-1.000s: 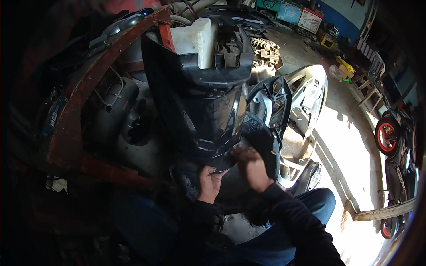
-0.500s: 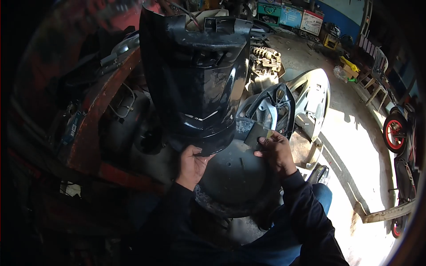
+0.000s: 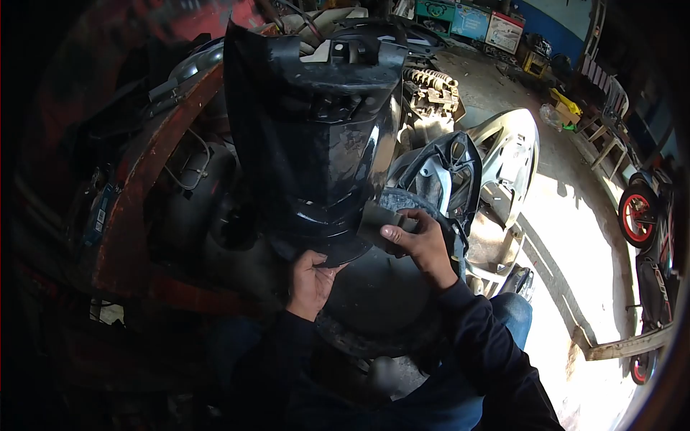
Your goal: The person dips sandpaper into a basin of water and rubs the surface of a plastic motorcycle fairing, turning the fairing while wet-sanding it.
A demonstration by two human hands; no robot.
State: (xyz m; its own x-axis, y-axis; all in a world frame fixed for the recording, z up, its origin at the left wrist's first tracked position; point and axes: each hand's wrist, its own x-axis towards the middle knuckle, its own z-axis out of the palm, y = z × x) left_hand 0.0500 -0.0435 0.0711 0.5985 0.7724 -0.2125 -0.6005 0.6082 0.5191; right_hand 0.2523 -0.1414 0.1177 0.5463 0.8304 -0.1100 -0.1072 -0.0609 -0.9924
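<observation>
The left hand (image 3: 311, 285) is gripping the lower edge of a glossy black panel (image 3: 323, 151), its grip closing with the thumb on top. The right hand (image 3: 420, 244) is pinching a dark, flat sheet (image 3: 379, 226) between thumb and fingers, holding it beside the panel's lower right side. The panel is standing tilted above a round dark basin (image 3: 381, 294), and a pale frame-like part (image 3: 512, 161) is resting beyond the right hand.

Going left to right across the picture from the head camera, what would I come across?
Rusty red metal frame → the person's left hand → right hand → pale, open-shaped panel → red-rimmed wheel.
</observation>
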